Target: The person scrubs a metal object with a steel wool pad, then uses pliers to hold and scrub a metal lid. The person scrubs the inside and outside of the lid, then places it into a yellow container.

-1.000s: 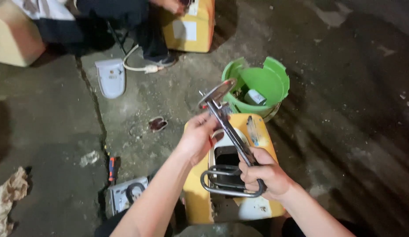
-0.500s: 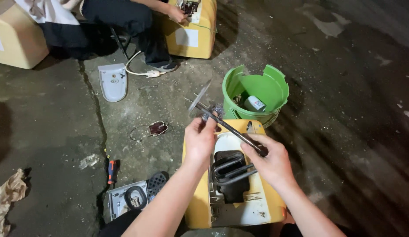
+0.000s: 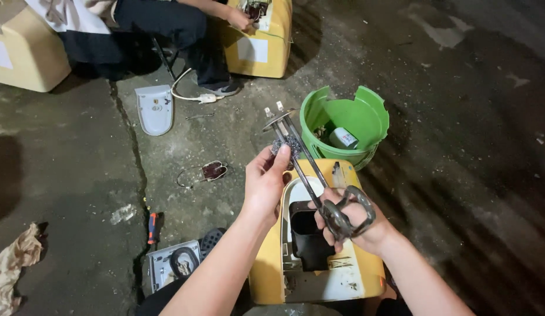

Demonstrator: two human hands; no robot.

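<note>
Both hands hold one bent metal heater rod. The right hand is closed around the looped end of it, low down. The left hand pinches a small gray scrub pad against the rod, near the round plate at its top. The rod slants up over a yellow machine that lies open on the ground. Just behind it stands a green bucket. A red screwdriver lies on the gray floor to the left. Another person sits farther back by a second yellow machine.
</note>
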